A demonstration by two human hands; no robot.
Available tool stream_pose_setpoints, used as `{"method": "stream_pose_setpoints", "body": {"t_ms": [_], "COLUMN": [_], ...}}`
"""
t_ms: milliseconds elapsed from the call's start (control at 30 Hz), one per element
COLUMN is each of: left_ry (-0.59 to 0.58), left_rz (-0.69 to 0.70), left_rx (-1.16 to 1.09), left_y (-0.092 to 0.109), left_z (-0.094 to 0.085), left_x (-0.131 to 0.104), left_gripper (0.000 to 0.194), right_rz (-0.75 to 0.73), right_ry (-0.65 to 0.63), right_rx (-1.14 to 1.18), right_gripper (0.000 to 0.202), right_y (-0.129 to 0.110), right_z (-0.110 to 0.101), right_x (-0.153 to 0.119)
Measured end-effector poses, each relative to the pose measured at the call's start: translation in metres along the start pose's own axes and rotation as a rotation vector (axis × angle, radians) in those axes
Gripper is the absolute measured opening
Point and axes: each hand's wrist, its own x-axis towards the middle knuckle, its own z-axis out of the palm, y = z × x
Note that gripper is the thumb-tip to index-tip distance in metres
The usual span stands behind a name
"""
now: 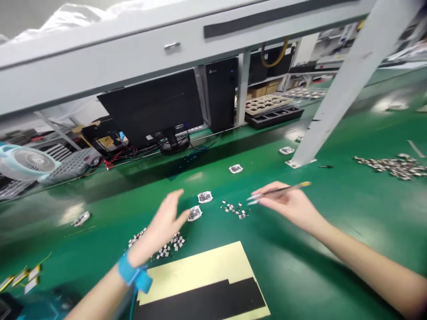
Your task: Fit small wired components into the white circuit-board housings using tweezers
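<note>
My right hand [287, 202] grips a pair of tweezers [278, 191], their pale tips pointing left above a small scatter of tiny metal-and-black parts [235, 209]. My left hand [163, 222], with a blue wrist strap [131, 273], reaches out with fingers extended and thumb apart, slightly blurred. It holds nothing I can see. The thumb tip overlaps the edge of a white-rimmed electronic module [195, 214]; whether it touches, I cannot tell. Just beyond lies a second such module [204, 197]. Beneath the left hand spreads a pile of small parts [171, 246], partly hidden by it.
A yellow sheet with a black strip [196, 271] lies in front on the green bench [300, 275]. Another module [235, 169] sits farther back. A monitor [153, 106], a fan [28, 162] and a slanted white post [336, 98] stand beyond. More parts [393, 166] are heaped right.
</note>
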Motion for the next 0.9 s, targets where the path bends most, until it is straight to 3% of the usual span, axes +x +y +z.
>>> {"method": "stream_pose_setpoints", "body": {"t_ms": [100, 200, 333, 467, 633, 800, 900], "left_ry": [-0.108, -0.141, -0.147, -0.155, -0.184, 0.082, 0.146], "left_rz": [0.001, -0.011, -0.050, -0.082, -0.222, -0.294, -0.308], "left_rx": [0.101, 0.158, 0.195, 0.052, -0.567, -0.916, -0.928], "left_y": [0.004, 0.004, 0.014, 0.041, 0.074, 0.083, 0.087], "left_z": [0.028, 0.041, 0.031, 0.025, 0.058, 0.091, 0.101], "left_x": [0.005, 0.012, 0.019, 0.013, -0.009, -0.009, 0.001], "left_gripper": [0.047, 0.040, 0.040, 0.043, 0.048, 0.044, 0.047], "right_rz": [0.254, 0.377, 0.447, 0.478, 0.492, 0.402, 0.162], "right_ry": [-0.459, -0.676, -0.755, -0.794, -0.896, -0.918, -0.962], "right_rx": [0.426, 0.554, 0.559, 0.518, 0.432, 0.348, -0.122], "right_gripper": [0.026, 0.030, 0.035, 0.035, 0.034, 0.027, 0.014], "right_y": [-0.007, 0.001, 0.014, 0.017, 0.018, 0.003, -0.012], "right_z": [0.030, 0.060, 0.076, 0.060, 0.033, 0.025, 0.029], "right_x": [-0.008, -0.025, -0.037, -0.030, -0.018, -0.017, -0.028]}}
